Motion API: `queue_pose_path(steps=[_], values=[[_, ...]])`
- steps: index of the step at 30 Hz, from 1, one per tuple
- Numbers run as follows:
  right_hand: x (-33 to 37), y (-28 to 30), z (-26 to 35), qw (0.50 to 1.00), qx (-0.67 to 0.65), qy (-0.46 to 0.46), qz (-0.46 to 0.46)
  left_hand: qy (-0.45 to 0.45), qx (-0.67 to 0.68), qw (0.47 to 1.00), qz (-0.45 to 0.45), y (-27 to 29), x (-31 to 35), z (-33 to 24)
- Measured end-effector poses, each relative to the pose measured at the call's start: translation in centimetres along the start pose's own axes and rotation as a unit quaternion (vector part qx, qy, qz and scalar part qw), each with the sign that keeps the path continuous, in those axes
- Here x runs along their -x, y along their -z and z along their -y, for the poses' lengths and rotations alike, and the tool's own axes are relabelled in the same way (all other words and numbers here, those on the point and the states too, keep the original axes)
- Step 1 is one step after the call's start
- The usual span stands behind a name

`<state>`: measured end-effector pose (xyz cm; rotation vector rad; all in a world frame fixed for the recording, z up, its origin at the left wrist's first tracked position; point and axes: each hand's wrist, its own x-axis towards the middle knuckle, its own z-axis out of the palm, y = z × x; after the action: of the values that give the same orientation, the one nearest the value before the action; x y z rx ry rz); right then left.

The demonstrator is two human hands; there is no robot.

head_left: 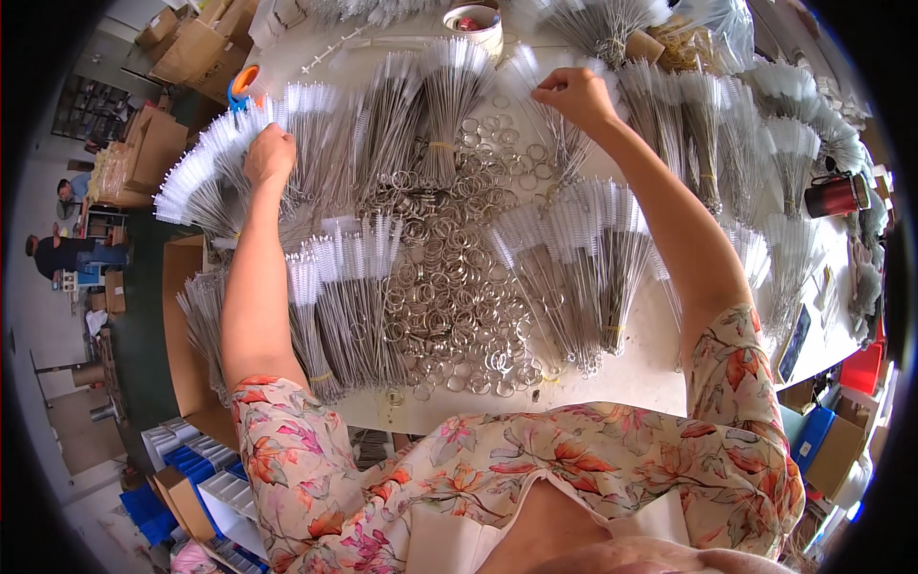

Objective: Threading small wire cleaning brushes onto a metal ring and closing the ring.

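Observation:
My left hand [271, 155] is closed among white-bristled wire brushes [196, 187] fanned out at the table's far left. Its fingertips are turned away, so what they hold is hidden. My right hand [579, 96] reaches to the far middle, thumb and fingers pinched together beside the bristle tips of a loose bunch of brushes [524, 72]. Whatever is in that pinch is too small to make out. Between my arms lies a wide heap of metal split rings [459, 258]. Bundles of tube brushes stand around it, including one nearer bundle on the left [330, 287] and another on the right [583, 258].
Orange-handled scissors [243, 84] lie past my left hand. A white cup [475, 27] stands at the far edge, and a dark red mug [836, 195] at the right. More brush bundles [703, 124] line the right side. Cardboard boxes [196, 53] are at the left; two people sit farther off.

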<state>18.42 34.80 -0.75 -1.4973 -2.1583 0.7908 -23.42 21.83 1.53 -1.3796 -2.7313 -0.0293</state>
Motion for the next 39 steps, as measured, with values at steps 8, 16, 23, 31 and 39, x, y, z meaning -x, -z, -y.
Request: queue_pose_path(steps=[8, 16, 23, 31, 39], values=[[2.5, 10.0, 1.3, 0.925, -0.278, 0.073, -0.250, 0.014, -0.036, 0.990, -0.135, 1.9, 0.6, -1.6], [4.5, 14.8, -9.7, 0.980, 0.075, -0.002, -0.185, -0.227, 0.129, 0.964, 0.041, -2.3, 3.2, -5.8], [4.6, 13.1, -11.2, 0.978, 0.120, -0.034, -0.164, -0.171, 0.302, 0.917, 0.194, -0.4, 4.3, -6.9], [2.3, 12.2, -7.4, 0.957, 0.251, -0.140, -0.045, -0.252, 0.146, 0.957, 0.004, 1.9, 5.4, -7.4], [3.2, 13.9, -7.1, 0.956, 0.217, -0.054, -0.191, -0.251, 0.470, 0.836, -0.128, 3.9, 2.7, -6.7]])
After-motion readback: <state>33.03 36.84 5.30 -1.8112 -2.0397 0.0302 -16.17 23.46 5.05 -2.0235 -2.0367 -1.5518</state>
